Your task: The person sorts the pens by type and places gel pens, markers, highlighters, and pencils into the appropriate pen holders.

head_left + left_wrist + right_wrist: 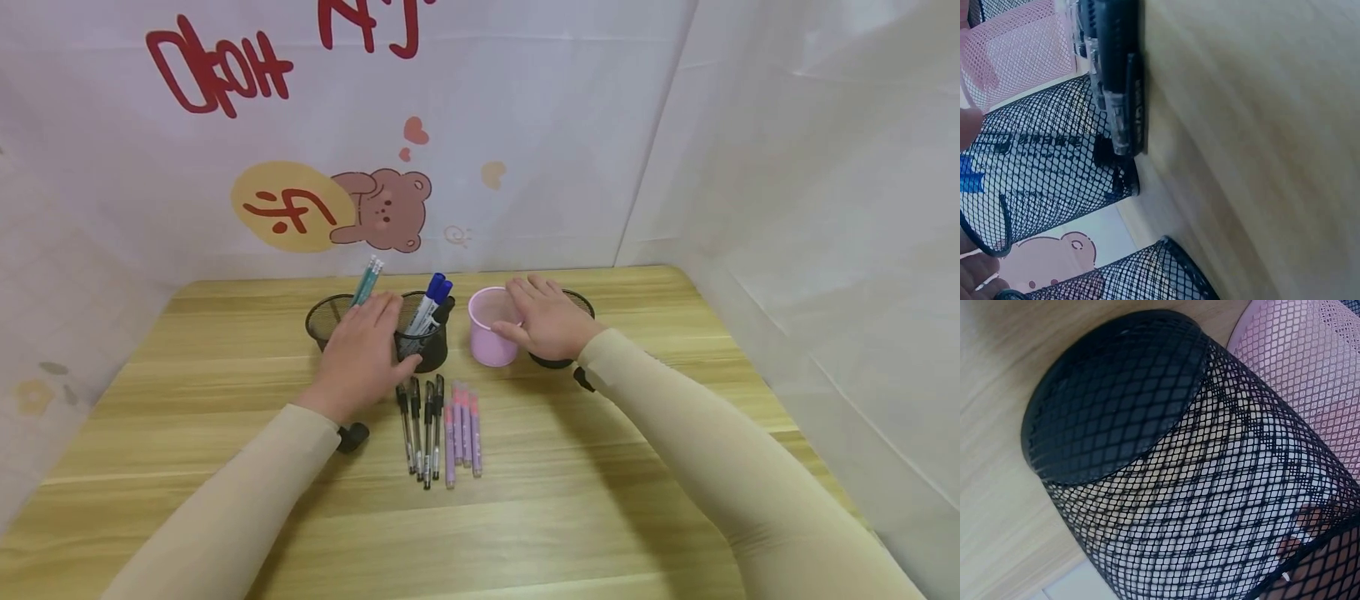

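Observation:
In the head view my left hand (362, 354) lies with fingers extended over two black mesh pen cups. The left cup (321, 318) holds green pencils (366, 283); the other cup (430, 357) holds blue-capped markers (426, 308) and a black one. Fingertips (977, 270) show by the cups' rims in the left wrist view. My right hand (551, 321), fingers straight and thumb spread, spans the tops of a pink mesh cup (492, 346) and a third black cup (1166, 506). Part of that black cup is hidden under the hand in the head view. Neither hand grips anything.
Several black-capped clear pens (428, 433) and several purple pens with pink caps (466, 429) lie side by side before the cups on the wooden table (525, 533). A white printed curtain (540, 208) hangs behind the table, and another stands along the right side.

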`<state>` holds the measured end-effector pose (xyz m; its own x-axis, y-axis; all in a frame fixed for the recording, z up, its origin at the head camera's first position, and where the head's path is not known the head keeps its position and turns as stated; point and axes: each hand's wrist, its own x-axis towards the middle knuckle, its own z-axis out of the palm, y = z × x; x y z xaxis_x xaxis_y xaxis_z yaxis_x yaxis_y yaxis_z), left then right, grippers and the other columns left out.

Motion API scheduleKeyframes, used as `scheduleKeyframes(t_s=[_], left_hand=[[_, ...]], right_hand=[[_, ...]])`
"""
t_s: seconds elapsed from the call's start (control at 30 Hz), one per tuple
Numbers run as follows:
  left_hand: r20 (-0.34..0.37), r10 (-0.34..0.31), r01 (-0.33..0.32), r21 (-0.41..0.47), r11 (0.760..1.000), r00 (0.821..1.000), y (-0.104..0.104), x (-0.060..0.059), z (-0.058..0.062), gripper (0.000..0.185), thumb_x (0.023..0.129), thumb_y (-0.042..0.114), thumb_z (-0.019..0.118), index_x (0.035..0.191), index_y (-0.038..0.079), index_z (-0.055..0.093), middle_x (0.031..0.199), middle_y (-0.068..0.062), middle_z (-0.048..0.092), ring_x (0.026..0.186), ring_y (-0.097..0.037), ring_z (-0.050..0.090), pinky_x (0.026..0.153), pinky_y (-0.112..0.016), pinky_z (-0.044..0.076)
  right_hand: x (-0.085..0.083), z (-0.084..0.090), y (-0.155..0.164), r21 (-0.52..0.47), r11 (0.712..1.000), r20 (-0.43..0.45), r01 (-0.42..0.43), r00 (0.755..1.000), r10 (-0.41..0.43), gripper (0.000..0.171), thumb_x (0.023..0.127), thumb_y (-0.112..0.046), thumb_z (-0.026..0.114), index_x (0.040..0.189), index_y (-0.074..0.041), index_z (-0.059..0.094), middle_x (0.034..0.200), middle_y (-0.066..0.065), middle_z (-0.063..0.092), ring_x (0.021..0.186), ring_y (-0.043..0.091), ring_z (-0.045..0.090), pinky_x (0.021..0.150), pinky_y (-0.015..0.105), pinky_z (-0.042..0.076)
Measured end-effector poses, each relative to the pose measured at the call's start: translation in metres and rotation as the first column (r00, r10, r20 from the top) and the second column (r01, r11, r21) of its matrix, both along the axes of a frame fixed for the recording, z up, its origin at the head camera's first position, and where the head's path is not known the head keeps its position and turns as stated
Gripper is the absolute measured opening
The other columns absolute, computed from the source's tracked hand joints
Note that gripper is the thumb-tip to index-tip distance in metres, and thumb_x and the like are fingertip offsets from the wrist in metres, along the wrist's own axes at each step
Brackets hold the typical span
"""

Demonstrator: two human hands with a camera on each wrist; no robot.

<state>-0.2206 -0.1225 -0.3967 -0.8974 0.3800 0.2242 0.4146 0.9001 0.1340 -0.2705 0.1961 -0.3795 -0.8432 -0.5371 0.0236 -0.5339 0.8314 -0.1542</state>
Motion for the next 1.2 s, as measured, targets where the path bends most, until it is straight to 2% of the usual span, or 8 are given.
scheduleKeyframes(t_s=[0.33, 0.47, 0.63, 0.73, 0.8, 0.87, 0.97, 1.2], left_hand=[[-0.138, -0.099, 0.111, 0.079, 0.991, 0.985, -0.011, 0.009, 0.006, 0.070, 0.097, 0.040, 0.069, 0.152, 0.001, 0.052, 0.160, -0.019, 0.049, 0.151, -0.038, 0.044, 0.127, -0.062, 0.029], [-0.259, -0.167, 0.205, 0.128, 0.970, 0.951, -0.016, 0.019, 0.009, 0.059, 0.095, 0.033, 0.071, 0.144, 0.001, 0.060, 0.148, -0.019, 0.060, 0.140, -0.038, 0.055, 0.120, -0.061, 0.040], [-0.373, -0.205, 0.268, 0.124, 0.956, 0.905, -0.022, 0.034, 0.008, 0.048, 0.092, 0.027, 0.074, 0.132, 0.001, 0.069, 0.123, -0.017, 0.073, 0.111, -0.037, 0.070, 0.096, -0.056, 0.059], [-0.300, -0.175, 0.213, 0.099, 0.972, 0.938, -0.024, 0.043, 0.007, 0.045, 0.093, 0.028, 0.074, 0.130, 0.002, 0.071, 0.115, -0.016, 0.076, 0.102, -0.033, 0.074, 0.088, -0.052, 0.062], [-0.174, -0.124, 0.141, 0.092, 0.986, 0.977, -0.024, 0.048, 0.004, 0.044, 0.097, 0.031, 0.072, 0.131, 0.003, 0.070, 0.117, -0.014, 0.075, 0.104, -0.032, 0.074, 0.088, -0.051, 0.063], [-0.033, -0.063, 0.065, 0.080, 0.995, 0.997, -0.023, 0.053, 0.002, 0.046, 0.101, 0.036, 0.068, 0.133, 0.003, 0.068, 0.123, -0.014, 0.074, 0.111, -0.032, 0.073, 0.094, -0.051, 0.061], [0.112, 0.009, -0.017, 0.069, 0.997, 0.994, -0.020, 0.056, -0.002, 0.050, 0.104, 0.041, 0.063, 0.137, 0.004, 0.066, 0.131, -0.015, 0.071, 0.121, -0.034, 0.069, 0.101, -0.054, 0.057], [0.235, 0.050, -0.052, 0.005, 0.999, 0.971, -0.013, 0.052, -0.008, 0.058, 0.102, 0.046, 0.065, 0.140, 0.001, 0.063, 0.131, -0.017, 0.070, 0.117, -0.034, 0.070, 0.098, -0.054, 0.059]], right_hand=[[0.003, -0.001, -0.004, 0.004, 1.000, 0.007, 0.011, 1.000, -0.011, 0.084, 0.106, -0.062, 0.044, 0.161, 0.001, 0.033, 0.167, 0.022, 0.038, 0.158, 0.044, 0.028, 0.131, 0.062, 0.018], [0.003, -0.001, -0.004, -0.003, 1.000, -0.002, 0.005, 1.000, -0.005, 0.083, 0.106, -0.062, 0.045, 0.160, 0.000, 0.035, 0.165, 0.022, 0.040, 0.156, 0.045, 0.031, 0.130, 0.062, 0.020], [0.002, -0.002, -0.003, -0.005, 1.000, -0.004, 0.006, 1.000, -0.006, 0.081, 0.106, -0.063, 0.044, 0.159, -0.002, 0.036, 0.164, 0.020, 0.042, 0.156, 0.043, 0.033, 0.130, 0.060, 0.020], [0.002, -0.003, -0.003, -0.012, 1.000, -0.013, 0.004, 1.000, -0.004, 0.079, 0.105, -0.063, 0.045, 0.157, -0.003, 0.038, 0.161, 0.018, 0.046, 0.153, 0.041, 0.036, 0.129, 0.060, 0.023], [0.002, -0.002, -0.003, -0.015, 1.000, -0.015, 0.005, 1.000, -0.005, 0.079, 0.105, -0.063, 0.045, 0.156, -0.003, 0.039, 0.159, 0.017, 0.047, 0.153, 0.041, 0.036, 0.129, 0.060, 0.023], [0.002, -0.002, -0.004, -0.015, 1.000, -0.012, 0.009, 1.000, -0.009, 0.079, 0.105, -0.063, 0.045, 0.157, -0.003, 0.038, 0.160, 0.017, 0.048, 0.153, 0.040, 0.036, 0.129, 0.060, 0.023], [0.003, -0.001, -0.004, -0.015, 1.000, -0.007, 0.013, 1.000, -0.013, 0.079, 0.106, -0.063, 0.045, 0.157, -0.003, 0.038, 0.160, 0.017, 0.048, 0.153, 0.039, 0.037, 0.130, 0.059, 0.023], [0.003, -0.002, -0.002, -0.018, 1.000, -0.027, 0.010, 1.000, -0.011, 0.077, 0.105, -0.064, 0.046, 0.154, -0.004, 0.041, 0.157, 0.017, 0.050, 0.149, 0.038, 0.041, 0.128, 0.059, 0.026]])
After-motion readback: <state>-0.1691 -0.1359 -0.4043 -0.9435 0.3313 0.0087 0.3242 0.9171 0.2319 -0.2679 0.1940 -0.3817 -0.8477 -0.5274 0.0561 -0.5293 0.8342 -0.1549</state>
